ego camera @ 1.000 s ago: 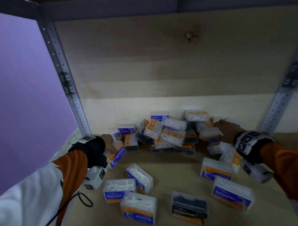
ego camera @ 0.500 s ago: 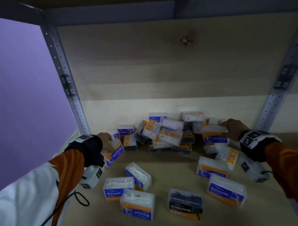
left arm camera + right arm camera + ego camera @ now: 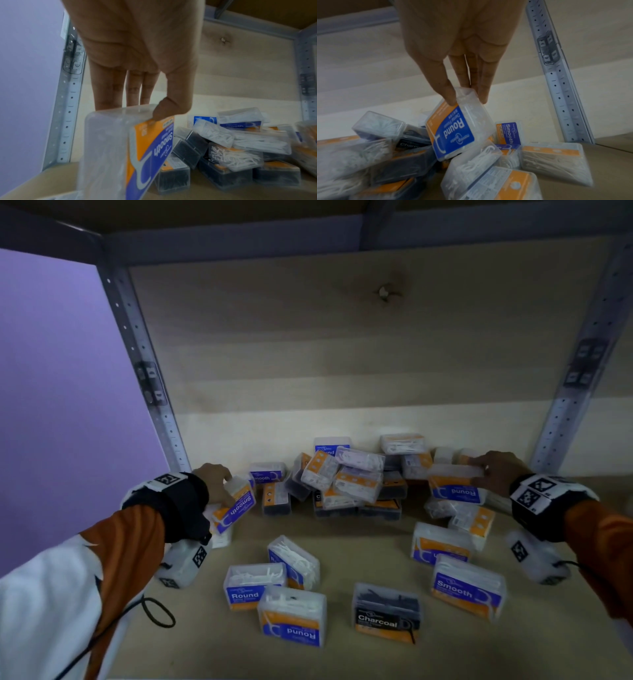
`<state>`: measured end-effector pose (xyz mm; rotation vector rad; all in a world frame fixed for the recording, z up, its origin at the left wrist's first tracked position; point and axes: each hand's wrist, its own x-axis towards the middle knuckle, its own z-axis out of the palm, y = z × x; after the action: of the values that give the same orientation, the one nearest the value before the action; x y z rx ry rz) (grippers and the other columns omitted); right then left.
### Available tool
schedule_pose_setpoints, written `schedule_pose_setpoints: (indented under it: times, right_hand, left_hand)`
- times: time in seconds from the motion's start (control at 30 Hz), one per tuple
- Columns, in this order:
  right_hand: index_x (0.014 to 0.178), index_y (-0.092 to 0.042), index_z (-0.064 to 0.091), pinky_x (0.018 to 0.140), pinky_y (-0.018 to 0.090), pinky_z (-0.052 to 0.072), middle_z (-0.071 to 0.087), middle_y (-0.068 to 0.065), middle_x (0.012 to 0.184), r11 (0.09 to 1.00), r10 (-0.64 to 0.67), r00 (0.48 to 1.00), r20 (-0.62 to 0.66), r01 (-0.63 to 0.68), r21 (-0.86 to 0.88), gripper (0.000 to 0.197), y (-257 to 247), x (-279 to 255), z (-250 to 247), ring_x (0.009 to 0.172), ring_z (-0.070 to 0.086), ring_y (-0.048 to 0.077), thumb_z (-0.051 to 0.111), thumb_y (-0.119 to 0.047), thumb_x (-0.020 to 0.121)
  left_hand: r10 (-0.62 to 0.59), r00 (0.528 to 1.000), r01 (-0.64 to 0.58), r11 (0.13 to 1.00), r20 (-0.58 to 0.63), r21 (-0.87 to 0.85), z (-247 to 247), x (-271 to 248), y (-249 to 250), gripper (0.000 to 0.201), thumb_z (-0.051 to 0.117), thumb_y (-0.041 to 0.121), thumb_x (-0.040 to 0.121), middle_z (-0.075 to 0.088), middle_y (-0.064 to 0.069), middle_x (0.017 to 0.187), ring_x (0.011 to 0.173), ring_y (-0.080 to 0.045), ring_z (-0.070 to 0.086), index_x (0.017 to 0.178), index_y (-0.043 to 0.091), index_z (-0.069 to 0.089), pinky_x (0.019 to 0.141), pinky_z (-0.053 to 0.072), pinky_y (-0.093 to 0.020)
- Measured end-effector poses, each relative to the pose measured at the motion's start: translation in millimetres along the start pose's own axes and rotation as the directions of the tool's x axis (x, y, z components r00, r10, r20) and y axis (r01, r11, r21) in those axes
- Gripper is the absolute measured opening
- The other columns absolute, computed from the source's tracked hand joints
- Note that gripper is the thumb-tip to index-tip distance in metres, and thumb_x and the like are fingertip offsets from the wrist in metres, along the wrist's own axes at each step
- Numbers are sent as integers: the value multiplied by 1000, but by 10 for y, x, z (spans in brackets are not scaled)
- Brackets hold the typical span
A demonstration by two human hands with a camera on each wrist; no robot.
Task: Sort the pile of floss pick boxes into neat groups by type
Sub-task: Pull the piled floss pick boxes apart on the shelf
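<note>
Round box (image 3: 454, 486) now higher above pile (image 3: 349, 481).

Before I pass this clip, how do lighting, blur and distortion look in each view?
Head view: dim, upper shelf in shadow, uprights bowed by the wide lens, labels readable. Left wrist view: the clear plastic Smooth floss pick box in the left hand is motion-smeared. Right wrist view: the clear Round floss pick box reads sharply; foreground boxes blur.
</note>
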<state>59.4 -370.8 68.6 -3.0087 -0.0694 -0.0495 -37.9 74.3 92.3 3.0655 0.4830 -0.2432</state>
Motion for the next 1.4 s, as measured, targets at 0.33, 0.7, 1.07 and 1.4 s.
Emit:
schedule_pose_setpoints:
  times: [0.33, 0.7, 1.07, 1.4]
  right_hand:
    - [133, -10, 53, 98, 33, 41, 53, 15, 133, 993, 14, 997, -82, -4, 114, 52, 67, -386, -150, 118, 53, 30, 66, -29, 86]
    - [121, -3, 63, 88, 34, 46, 64, 19, 115, 972, -87, 963, -254, 137, 188, 44, 241, -1076, -266, 100, 63, 31, 72, -15, 80]
    - [122, -6, 63, 85, 28, 48, 64, 13, 118, 949, -65, 964, -257, 139, 282, 47, 499, -1690, -259, 95, 65, 26, 74, -14, 77]
    - [120, -8, 64, 74, 19, 47, 52, -9, 90, 944, -106, 967, -233, 172, 281, 44, 683, -1858, -200, 79, 57, 12, 74, -19, 79]
  left_hand:
    - [112, 992, -113, 993, -53, -14, -144, -381, 207, 70, 71, 32, 81, 52, -6, 135, 117, -21, 55, 140, 16, 39, 88, 46, -26]
    - [419, 906, -421, 907, -60, -15, -54, -768, 1004, 69, 73, 27, 78, 56, -6, 132, 115, -22, 56, 139, 14, 43, 91, 46, -28]
    - [520, 854, -516, 853, 34, -77, 238, -608, 1887, 60, 71, 24, 80, 59, -10, 128, 115, -24, 56, 134, 7, 49, 92, 45, -28]
    - [510, 850, -514, 858, 132, -6, 394, -434, 2336, 43, 68, 26, 83, 64, -13, 119, 103, -26, 60, 119, 4, 59, 84, 47, -31]
